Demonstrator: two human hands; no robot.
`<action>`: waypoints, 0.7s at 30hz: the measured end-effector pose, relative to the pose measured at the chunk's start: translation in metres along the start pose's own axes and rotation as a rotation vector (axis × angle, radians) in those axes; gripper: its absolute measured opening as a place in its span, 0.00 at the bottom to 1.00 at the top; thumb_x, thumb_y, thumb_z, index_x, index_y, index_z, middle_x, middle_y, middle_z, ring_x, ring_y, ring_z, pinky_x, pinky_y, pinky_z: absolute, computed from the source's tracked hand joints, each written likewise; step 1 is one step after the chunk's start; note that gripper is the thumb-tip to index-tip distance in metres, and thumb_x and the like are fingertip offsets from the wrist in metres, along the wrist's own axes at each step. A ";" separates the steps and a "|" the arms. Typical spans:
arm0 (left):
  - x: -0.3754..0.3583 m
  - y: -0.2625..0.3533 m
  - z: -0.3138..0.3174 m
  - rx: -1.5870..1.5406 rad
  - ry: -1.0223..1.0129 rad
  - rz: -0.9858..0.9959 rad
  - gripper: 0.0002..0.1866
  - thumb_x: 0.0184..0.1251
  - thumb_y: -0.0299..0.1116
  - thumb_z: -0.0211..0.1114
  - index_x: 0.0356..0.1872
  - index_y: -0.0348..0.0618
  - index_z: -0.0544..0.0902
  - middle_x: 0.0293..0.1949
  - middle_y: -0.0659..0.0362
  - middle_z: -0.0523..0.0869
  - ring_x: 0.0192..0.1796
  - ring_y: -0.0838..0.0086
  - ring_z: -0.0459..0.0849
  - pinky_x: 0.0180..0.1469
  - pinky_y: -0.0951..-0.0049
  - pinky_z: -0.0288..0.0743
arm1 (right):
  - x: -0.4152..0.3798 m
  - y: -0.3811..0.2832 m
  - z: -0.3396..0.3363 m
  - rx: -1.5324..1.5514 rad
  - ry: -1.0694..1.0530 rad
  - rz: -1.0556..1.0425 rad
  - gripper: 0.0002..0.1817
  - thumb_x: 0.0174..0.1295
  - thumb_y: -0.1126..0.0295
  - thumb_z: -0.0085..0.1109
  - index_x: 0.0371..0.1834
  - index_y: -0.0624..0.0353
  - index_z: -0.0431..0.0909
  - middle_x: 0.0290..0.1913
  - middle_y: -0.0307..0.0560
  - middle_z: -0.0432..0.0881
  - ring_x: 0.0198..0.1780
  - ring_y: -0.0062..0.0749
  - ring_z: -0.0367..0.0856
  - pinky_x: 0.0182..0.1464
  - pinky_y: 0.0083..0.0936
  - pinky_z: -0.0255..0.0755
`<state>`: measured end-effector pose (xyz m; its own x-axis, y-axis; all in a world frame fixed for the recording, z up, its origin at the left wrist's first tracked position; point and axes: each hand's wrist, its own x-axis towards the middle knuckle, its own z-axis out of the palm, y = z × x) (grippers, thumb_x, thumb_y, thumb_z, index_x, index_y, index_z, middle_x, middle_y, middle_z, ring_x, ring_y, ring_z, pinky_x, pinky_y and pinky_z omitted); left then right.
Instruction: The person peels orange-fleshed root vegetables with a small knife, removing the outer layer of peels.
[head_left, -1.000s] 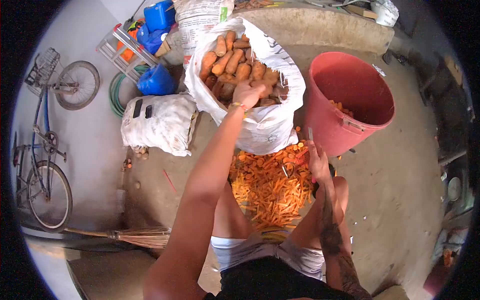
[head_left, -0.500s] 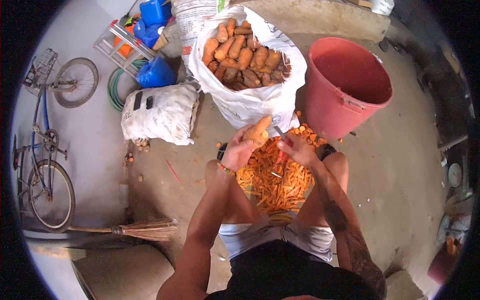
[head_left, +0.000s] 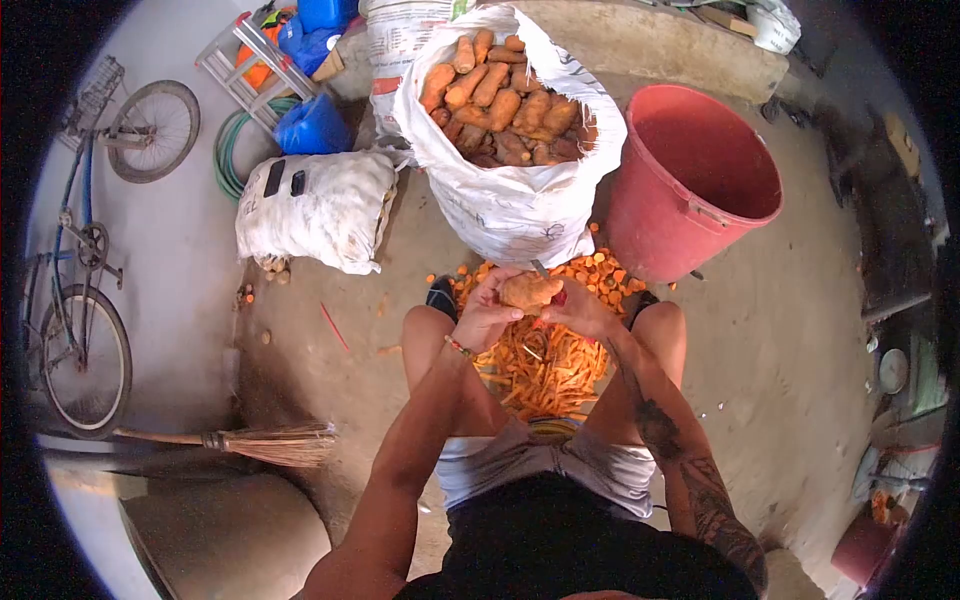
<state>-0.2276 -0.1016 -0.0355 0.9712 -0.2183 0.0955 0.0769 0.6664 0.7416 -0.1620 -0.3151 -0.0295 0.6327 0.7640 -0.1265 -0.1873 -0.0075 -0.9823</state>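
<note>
My left hand (head_left: 486,312) is wrapped round an orange-brown carrot (head_left: 530,290), held level above the pile between my knees. At the carrot's right end, my right hand (head_left: 580,309) grips a knife (head_left: 540,269) whose blade points up and away; its handle is mostly hidden by the fingers. Below both hands lies a heap of orange peelings (head_left: 545,370). Round cut pieces (head_left: 600,275) are scattered beyond it. An open white sack (head_left: 500,205) full of unpeeled carrots (head_left: 505,105) stands just ahead.
A red bin (head_left: 665,215) stands right of the sack. At the left are a closed white sack (head_left: 318,210), a blue container (head_left: 312,126), a ladder (head_left: 240,75), a broom (head_left: 280,444) and a bicycle (head_left: 90,250) by the wall.
The carrot has turned from tilted upward to nearly level. My hands have come closer together, and the right one now meets the carrot. The whole view has shifted slightly.
</note>
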 end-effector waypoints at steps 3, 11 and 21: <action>-0.001 -0.005 -0.006 0.013 -0.009 -0.027 0.35 0.55 0.13 0.68 0.67 0.39 0.71 0.66 0.54 0.76 0.68 0.67 0.76 0.70 0.63 0.69 | 0.000 0.000 0.004 -0.115 0.034 0.017 0.37 0.60 0.58 0.75 0.66 0.68 0.70 0.57 0.48 0.82 0.55 0.30 0.81 0.57 0.31 0.77; 0.003 -0.007 -0.010 0.010 0.025 -0.046 0.35 0.55 0.12 0.67 0.67 0.37 0.71 0.65 0.53 0.78 0.66 0.66 0.78 0.69 0.64 0.71 | -0.007 -0.008 0.010 -0.569 0.234 -0.011 0.32 0.61 0.41 0.68 0.50 0.62 0.83 0.37 0.53 0.88 0.39 0.35 0.87 0.44 0.34 0.79; 0.006 -0.013 -0.011 0.009 0.154 0.005 0.31 0.61 0.17 0.68 0.67 0.38 0.70 0.64 0.53 0.78 0.66 0.64 0.78 0.69 0.58 0.71 | -0.005 0.003 0.004 -0.886 0.369 -0.089 0.35 0.59 0.35 0.65 0.34 0.63 0.82 0.21 0.52 0.80 0.23 0.41 0.82 0.29 0.37 0.75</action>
<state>-0.2203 -0.1042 -0.0520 0.9947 -0.1024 -0.0032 0.0704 0.6604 0.7476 -0.1687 -0.3163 -0.0315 0.8421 0.5353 0.0661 0.4121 -0.5595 -0.7191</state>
